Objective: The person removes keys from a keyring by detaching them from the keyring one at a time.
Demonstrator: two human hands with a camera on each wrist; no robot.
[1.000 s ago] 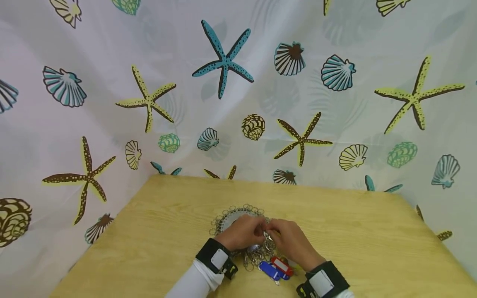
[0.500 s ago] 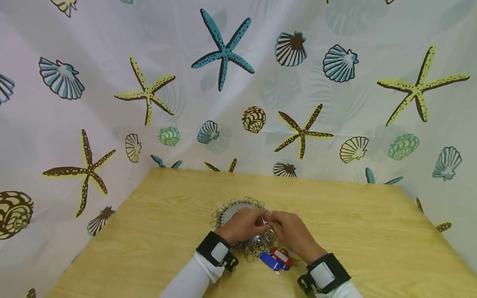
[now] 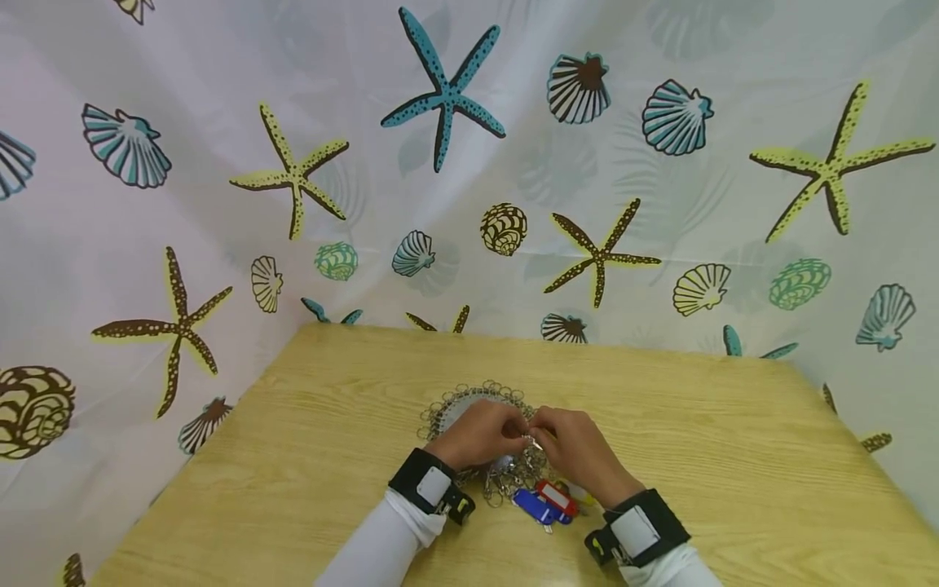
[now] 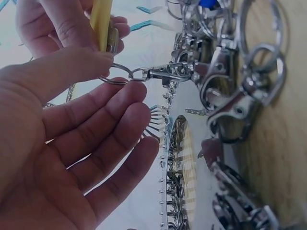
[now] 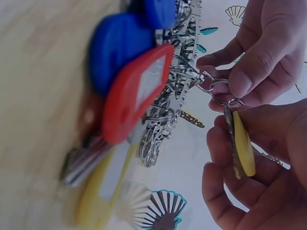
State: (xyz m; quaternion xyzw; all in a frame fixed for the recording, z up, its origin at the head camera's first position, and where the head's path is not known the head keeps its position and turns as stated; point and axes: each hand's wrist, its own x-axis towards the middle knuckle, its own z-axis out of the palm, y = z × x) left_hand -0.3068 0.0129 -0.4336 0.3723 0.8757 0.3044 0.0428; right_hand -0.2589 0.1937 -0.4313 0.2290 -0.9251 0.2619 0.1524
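Observation:
My left hand [image 3: 480, 436] pinches a split ring [image 4: 123, 68] between thumb and fingertips, its other fingers loosely bent. That ring links to a metal snap clasp [image 4: 168, 73], one of several hanging along the edge of a round metal key rack [image 3: 449, 414]. Opposite it, my right hand [image 3: 575, 448] holds a yellow key tag [image 5: 244, 146] and a key [image 5: 234, 143] beside it. The small ring [image 5: 234, 102] of the tag and key meets the split ring where both hands' fingertips come together.
Right of the rack, close to my right wrist, lie a red key tag [image 3: 557, 496], a blue key tag [image 3: 533, 506] and another yellow tag [image 5: 106, 184]. The wooden table [image 3: 330, 424] is bordered by a shell-patterned curtain [image 3: 469, 269].
The head view has tilted slightly down and then shifted a little. My hands stay together over the rack's right edge, with small finger movements at the ring.

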